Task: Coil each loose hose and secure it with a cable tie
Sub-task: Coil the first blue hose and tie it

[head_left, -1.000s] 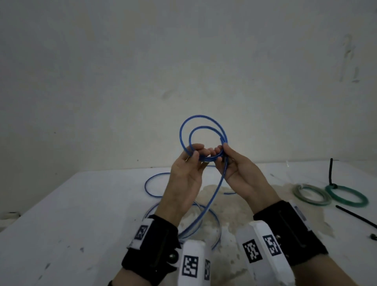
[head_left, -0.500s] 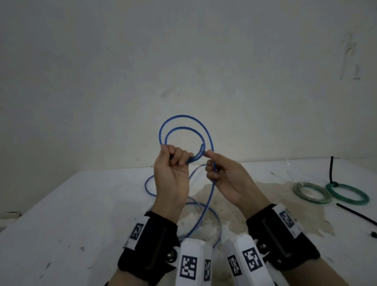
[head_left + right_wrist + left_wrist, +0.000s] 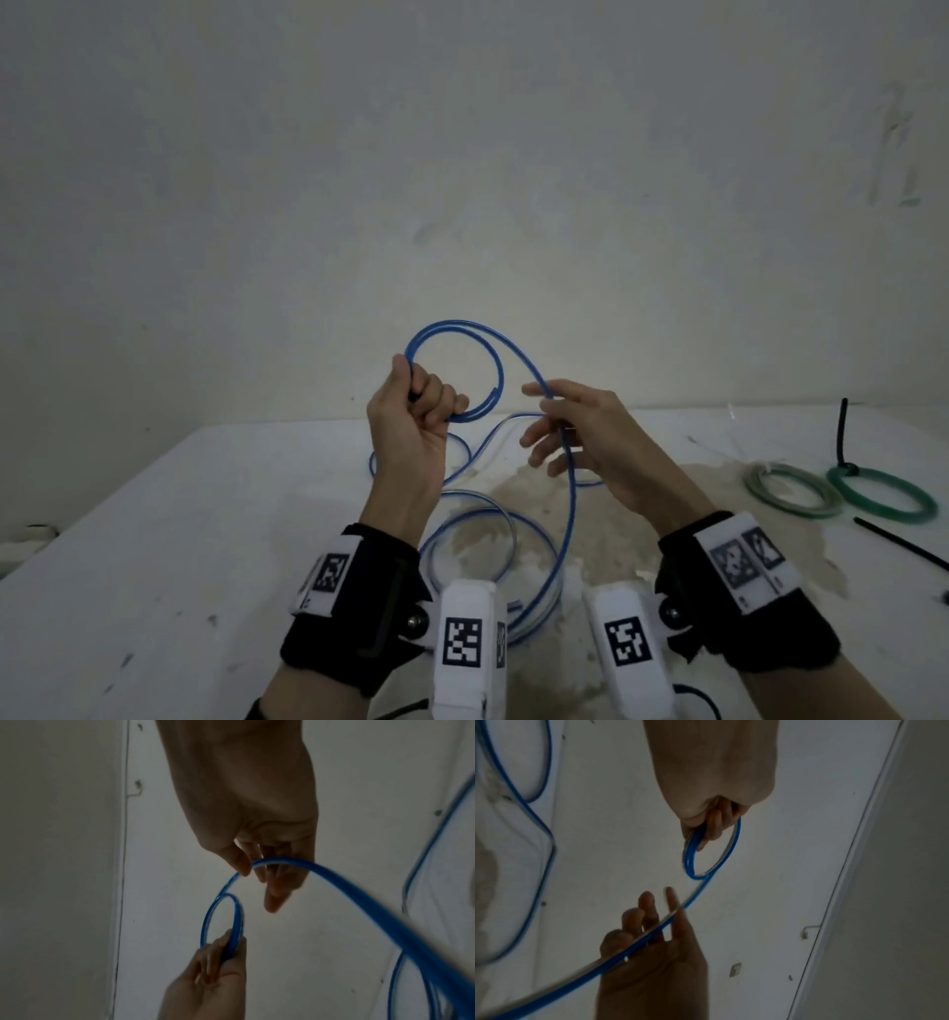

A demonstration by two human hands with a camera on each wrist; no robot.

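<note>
A thin blue hose (image 3: 570,488) rises from loose loops on the white table (image 3: 154,539) to a small two-turn coil (image 3: 457,329) held up in front of the wall. My left hand (image 3: 411,416) grips the coil's left side in a fist, which the left wrist view shows with the turns (image 3: 687,860) under the curled fingers (image 3: 713,825). My right hand (image 3: 580,431) is to the right of the coil. Its thumb and forefinger pinch the running length of hose (image 3: 359,902) and the other fingers are spread. The hose's free end (image 3: 495,393) hangs inside the coil.
On the table at the right lie a grey-green coiled hose (image 3: 791,488) and a green coiled hose (image 3: 878,493) with a black tie (image 3: 842,431) standing up from it. A loose black cable tie (image 3: 898,547) lies nearer. A brown stain spreads over the table's middle.
My hands have drawn apart. The left went left and up with the coil, and the right slid down the hose to the right, opening a wider outer loop.
</note>
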